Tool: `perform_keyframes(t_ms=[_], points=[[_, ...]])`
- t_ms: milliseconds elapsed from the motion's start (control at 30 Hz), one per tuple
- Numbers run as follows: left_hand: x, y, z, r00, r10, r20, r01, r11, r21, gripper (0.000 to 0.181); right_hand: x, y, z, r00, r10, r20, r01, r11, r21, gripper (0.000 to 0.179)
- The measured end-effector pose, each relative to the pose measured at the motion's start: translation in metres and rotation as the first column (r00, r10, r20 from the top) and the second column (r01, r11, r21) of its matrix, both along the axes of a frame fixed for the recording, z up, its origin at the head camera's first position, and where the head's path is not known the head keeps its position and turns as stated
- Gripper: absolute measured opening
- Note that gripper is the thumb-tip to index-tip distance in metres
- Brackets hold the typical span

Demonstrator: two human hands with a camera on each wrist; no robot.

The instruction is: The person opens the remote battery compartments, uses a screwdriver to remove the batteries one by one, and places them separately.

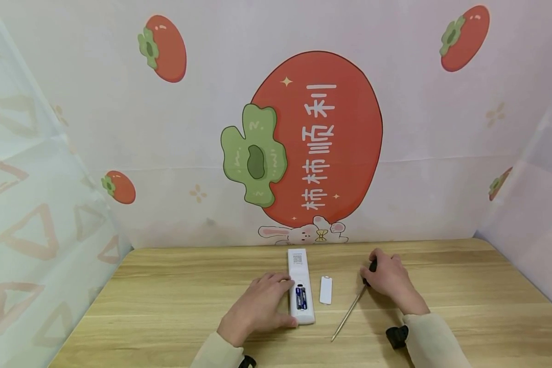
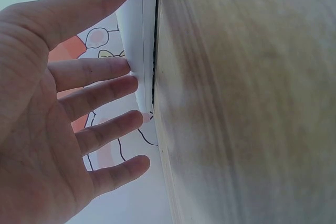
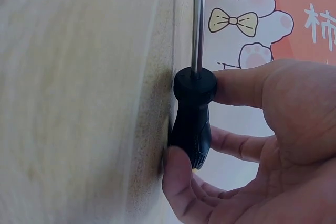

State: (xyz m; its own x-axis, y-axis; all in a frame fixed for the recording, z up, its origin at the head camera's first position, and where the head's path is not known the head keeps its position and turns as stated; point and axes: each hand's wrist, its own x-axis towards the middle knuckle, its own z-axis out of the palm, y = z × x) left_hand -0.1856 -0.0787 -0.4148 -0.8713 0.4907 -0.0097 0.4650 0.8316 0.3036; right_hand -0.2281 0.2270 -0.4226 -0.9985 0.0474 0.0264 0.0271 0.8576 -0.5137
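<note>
A white remote control (image 1: 298,272) lies back up on the table, its battery compartment uncovered with two dark blue batteries (image 1: 301,298) inside. My left hand (image 1: 259,305) is at its left side; in the left wrist view the fairly straight fingers (image 2: 100,95) and thumb meet the remote's edge (image 2: 137,40). To the right lies a small white battery cover (image 1: 325,290), touched by neither hand. Farther right, my right hand (image 1: 388,276) grips a screwdriver by its black handle (image 3: 191,121), low against the tabletop. Its metal shaft (image 1: 349,313) points toward the near left.
The wood-grain table (image 1: 165,296) ends at a printed backdrop (image 1: 202,128) with persimmons and a rabbit. Pale side sheets (image 1: 37,194) stand at left and right. A black strap piece (image 1: 397,337) sits at the right sleeve, another at the left cuff.
</note>
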Motion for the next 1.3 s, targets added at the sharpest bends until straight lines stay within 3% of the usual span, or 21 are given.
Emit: perform_keyframes(t_ms=[900,1300], points=[[0.000,0.000,0.000,1.000,-0.006,-0.002,0.006,1.000,-0.008,0.076,0.000,0.002,0.000,1.000,-0.009,-0.026,0.007,0.998,-0.068,0.034],[0.000,0.000,0.001,1.000,-0.005,-0.001,0.005,1.000,-0.009,0.076,0.002,0.000,0.011,0.996,0.018,-0.087,-0.030,0.990,-0.140,0.032]])
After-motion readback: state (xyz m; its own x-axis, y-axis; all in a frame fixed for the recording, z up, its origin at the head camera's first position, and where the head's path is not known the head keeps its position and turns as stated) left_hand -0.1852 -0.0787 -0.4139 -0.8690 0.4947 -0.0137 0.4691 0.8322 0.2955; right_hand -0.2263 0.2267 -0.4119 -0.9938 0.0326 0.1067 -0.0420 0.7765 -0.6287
